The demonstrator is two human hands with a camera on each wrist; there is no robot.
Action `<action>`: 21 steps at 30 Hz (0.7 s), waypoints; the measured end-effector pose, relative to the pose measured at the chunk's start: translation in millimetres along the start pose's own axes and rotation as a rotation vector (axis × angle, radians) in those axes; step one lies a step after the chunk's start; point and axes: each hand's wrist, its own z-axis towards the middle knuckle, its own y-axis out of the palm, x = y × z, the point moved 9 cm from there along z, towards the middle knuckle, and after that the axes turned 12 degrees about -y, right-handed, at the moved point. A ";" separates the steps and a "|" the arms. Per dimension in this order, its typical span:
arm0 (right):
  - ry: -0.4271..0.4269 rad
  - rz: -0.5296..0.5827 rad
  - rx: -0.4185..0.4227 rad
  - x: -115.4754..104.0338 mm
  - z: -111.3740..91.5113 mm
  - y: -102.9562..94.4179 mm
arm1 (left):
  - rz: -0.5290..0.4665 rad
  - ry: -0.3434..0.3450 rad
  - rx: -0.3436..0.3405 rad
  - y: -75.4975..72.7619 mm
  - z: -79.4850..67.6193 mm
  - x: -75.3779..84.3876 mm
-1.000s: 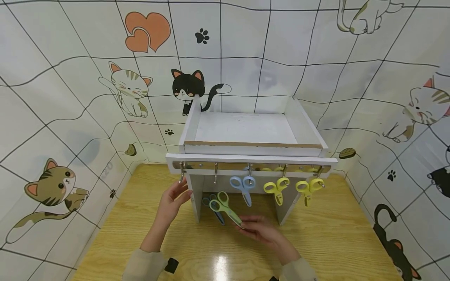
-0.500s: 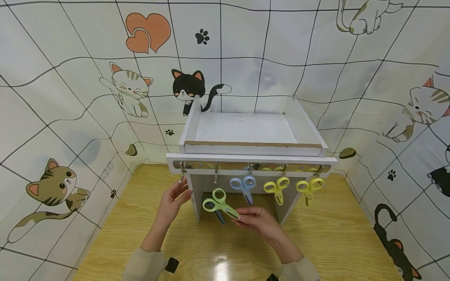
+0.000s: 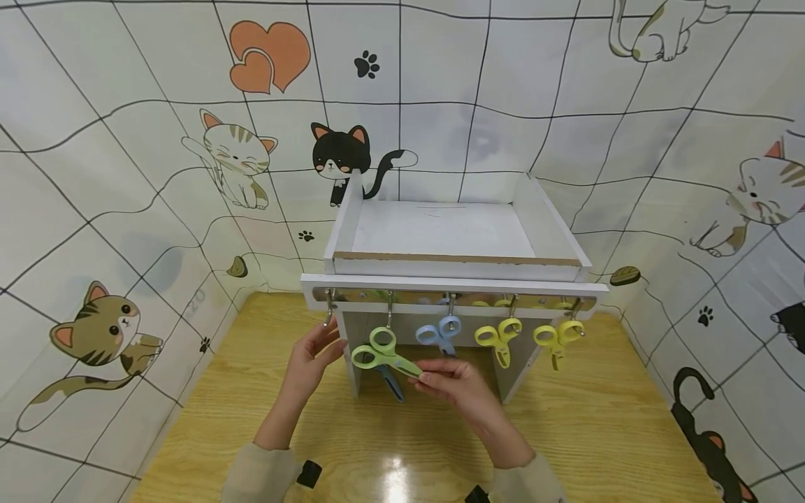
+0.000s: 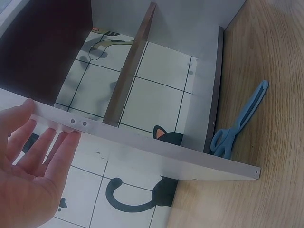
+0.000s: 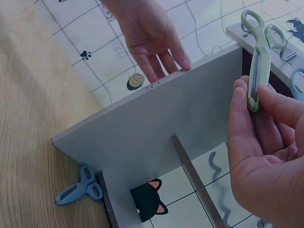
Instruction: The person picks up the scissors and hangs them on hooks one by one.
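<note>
My right hand (image 3: 468, 391) pinches a pair of green scissors (image 5: 260, 61) by the blade end between thumb and fingers. Their handle loops point up and left, just below the second hook (image 3: 389, 311) from the left; whether loop and hook touch I cannot tell. My left hand (image 3: 305, 363) rests against the rack's left side panel (image 4: 142, 146), thumb on its front edge and fingers along the outer face. Blue scissors (image 4: 240, 124) lie on the table at the foot of this panel, partly hidden behind the green pair in the head view.
The white rack (image 3: 453, 283) has a row of hooks along its front rail. Light blue scissors (image 3: 440, 335) and two yellow pairs, one in the middle (image 3: 499, 339) and one rightmost (image 3: 557, 339), hang there. The leftmost hook (image 3: 328, 311) holds nothing. A cat-print wall covering surrounds the wooden table (image 3: 597, 419).
The right hand has raised the green scissors up and left, bringing their loops to the second hook and turning them more level. The left hand stays at the panel.
</note>
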 end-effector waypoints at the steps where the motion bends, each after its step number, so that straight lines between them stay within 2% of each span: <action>1: -0.009 0.002 0.001 -1.4 0.1 0.8 | 0.001 0.001 -0.001 0.1 0.1 0.0; 9: -0.073 0.004 0.049 -7.3 3.2 -2.8 | 0.012 -0.004 0.002 -0.1 1.0 -0.6; 16: -0.049 -0.030 0.061 1.8 3.1 -8.4 | 0.021 -0.014 0.014 -0.5 0.1 -1.5; 21: -0.041 -0.023 0.023 8.8 4.8 -8.5 | 0.022 -0.011 0.020 -0.7 0.0 -1.6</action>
